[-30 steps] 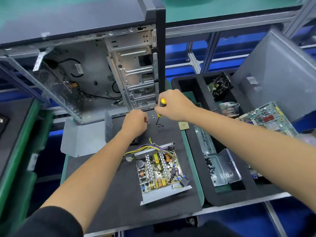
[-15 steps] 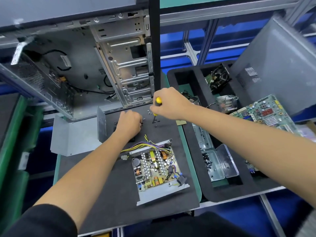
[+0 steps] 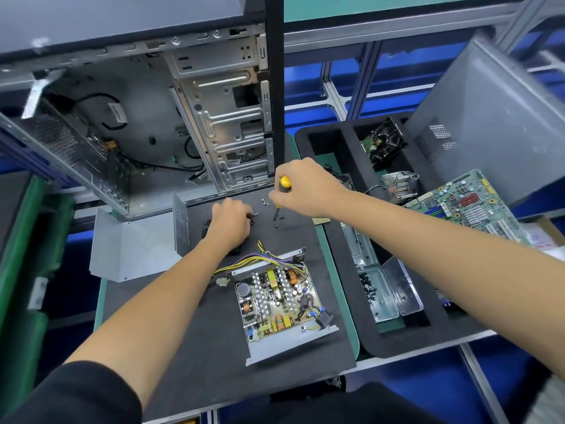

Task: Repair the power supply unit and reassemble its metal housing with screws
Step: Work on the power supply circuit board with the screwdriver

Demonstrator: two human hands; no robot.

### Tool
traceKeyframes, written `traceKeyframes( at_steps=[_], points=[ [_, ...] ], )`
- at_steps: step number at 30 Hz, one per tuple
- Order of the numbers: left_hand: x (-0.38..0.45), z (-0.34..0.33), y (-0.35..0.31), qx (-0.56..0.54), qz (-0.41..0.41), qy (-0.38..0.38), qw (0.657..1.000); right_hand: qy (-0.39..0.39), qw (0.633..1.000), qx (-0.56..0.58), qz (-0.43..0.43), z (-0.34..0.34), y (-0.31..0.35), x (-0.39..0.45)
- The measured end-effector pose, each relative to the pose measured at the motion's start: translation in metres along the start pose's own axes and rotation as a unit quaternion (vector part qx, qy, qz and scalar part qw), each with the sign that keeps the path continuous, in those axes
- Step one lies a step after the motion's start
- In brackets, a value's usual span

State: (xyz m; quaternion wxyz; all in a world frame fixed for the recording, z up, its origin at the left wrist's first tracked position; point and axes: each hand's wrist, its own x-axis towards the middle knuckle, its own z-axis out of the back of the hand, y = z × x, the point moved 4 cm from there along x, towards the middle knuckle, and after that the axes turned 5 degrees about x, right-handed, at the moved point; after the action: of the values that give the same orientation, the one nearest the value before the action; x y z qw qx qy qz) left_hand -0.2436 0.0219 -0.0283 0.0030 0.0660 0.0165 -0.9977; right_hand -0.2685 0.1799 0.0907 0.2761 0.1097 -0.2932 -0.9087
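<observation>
**Both hands at the loose screws, open supply waiting below**

The right hand (image 3: 305,188) is wrapped tight round the yellow-and-black screwdriver (image 3: 282,194), fingers curled over the handle, shaft pointing down with its tip at the black mat (image 3: 171,341) among the scattered screws (image 3: 265,203). Just beside it, at nine o'clock, the left hand (image 3: 229,223) is curled knuckles-up over the mat; its fingertips sit right at a small dark screw, though whether they pinch it I cannot tell from this angle.

Now the power supply unit (image 3: 276,301): it lies at six o'clock from both hands, near but apart, housing open, circuit board exposed, and yellow and purple wires fanning from its far edge. Its bent grey metal cover (image 3: 134,246) rests at nine o'clock of the left hand, hanging over the mat's edge.

Behind the hands, at twelve o'clock, stands the open computer case (image 3: 183,117). Off at three o'clock, a clear screw box (image 3: 388,298) sits lid-open in the black tray (image 3: 406,341).
</observation>
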Motion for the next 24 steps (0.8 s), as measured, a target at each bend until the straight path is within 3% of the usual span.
traceKeyframes(
  at_steps=[4, 9, 14, 18, 24],
  points=[
    [0.001, 0.014, 0.000, -0.157, 0.018, -0.047, 0.986, -0.026, 1.000, 0.001, -0.001, 0.008, 0.002, -0.005],
    [-0.021, 0.032, 0.004, -0.356, 0.095, -0.071, 0.927, -0.050, 0.999, 0.020, 0.008, 0.017, 0.017, -0.006],
    [-0.046, 0.039, 0.010, -0.465, 0.151, -0.074, 0.869, -0.076, 0.996, 0.046, 0.029, 0.022, 0.038, -0.014],
    [-0.065, 0.041, 0.004, -0.581, 0.163, -0.065, 0.795, -0.078, 0.994, 0.059, 0.045, 0.021, 0.048, -0.024],
    [-0.090, 0.039, -0.009, -0.640, 0.151, -0.087, 0.748, -0.092, 0.990, 0.087, 0.065, 0.035, 0.056, -0.039]
  ],
)
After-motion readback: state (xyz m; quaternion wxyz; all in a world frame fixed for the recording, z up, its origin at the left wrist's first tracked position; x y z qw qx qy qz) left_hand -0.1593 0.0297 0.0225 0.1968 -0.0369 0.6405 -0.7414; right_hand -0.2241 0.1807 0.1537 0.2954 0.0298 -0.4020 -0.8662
